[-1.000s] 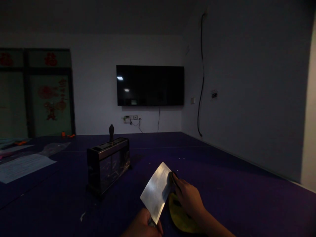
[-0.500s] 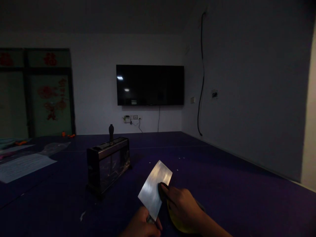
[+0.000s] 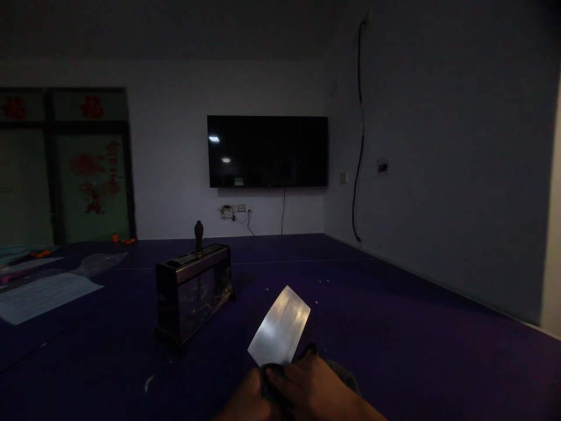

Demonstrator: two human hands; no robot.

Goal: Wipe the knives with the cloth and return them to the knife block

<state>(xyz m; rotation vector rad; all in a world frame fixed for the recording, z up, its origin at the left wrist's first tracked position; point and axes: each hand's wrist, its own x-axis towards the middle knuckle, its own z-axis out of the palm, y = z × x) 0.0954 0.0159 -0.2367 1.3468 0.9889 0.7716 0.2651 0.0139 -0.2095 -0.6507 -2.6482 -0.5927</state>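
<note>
Over purple surface [image 3: 403, 345], my left hand [image 3: 249, 399] grips a cleaver [image 3: 281, 328], right hand [image 3: 316, 386] pinches dark cloth [image 3: 274, 368]; slipping could cut me.

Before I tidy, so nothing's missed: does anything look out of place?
A white scrap near the knife holder looks like stray litter; the black cable on the right wall dangles, its lower end seemingly unconnected.

left grip [image 3: 249, 397]: curled | right grip [image 3: 319, 385]: back upward, bent, beside left
</note>
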